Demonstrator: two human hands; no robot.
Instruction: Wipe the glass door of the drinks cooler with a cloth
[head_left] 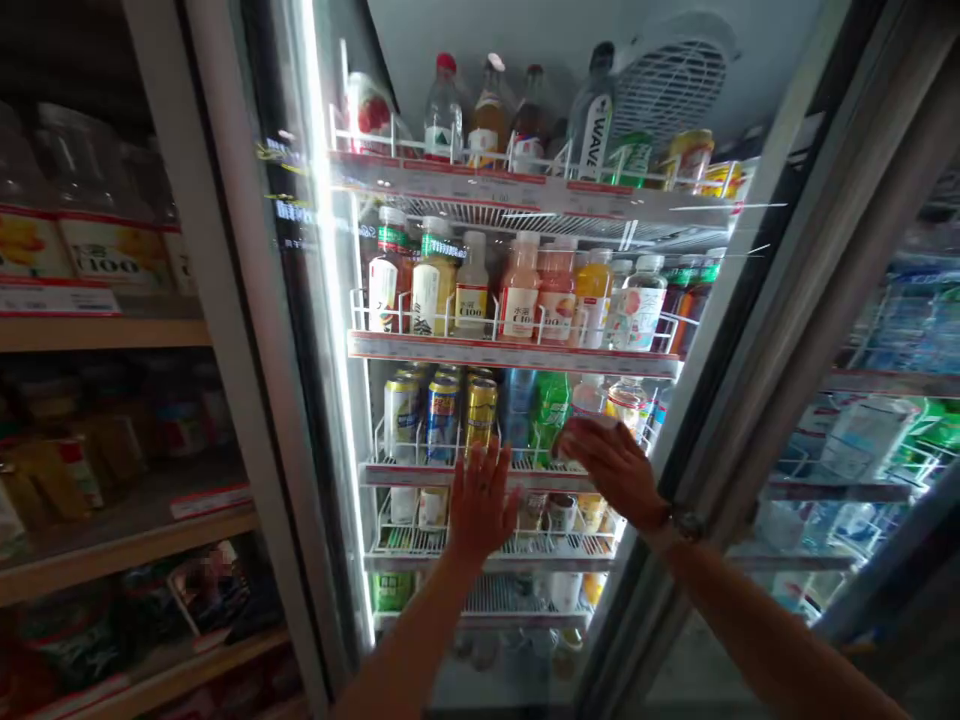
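Observation:
My left hand [482,497] is raised in front of the lit drinks fridge, fingers spread and nothing in them. Gold beer cans [481,412] and a blue can [442,412] stand just behind its fingertips. To the right, my right hand [611,465] stretches toward the left, back up, its fingers extended and somewhat blurred. Behind it are a clear bottle with a pale cap [589,395] and a green bottle [553,405]; whether the fingers touch either one I cannot tell. A watch [685,520] sits on my right wrist.
Wire-fronted fridge shelves [517,347] hold several rows of bottles and cans. The fridge's metal frame [757,400] rises on the right, with another bottle-filled section beyond. At the left is a wooden-edged shelf [112,335] of drinks.

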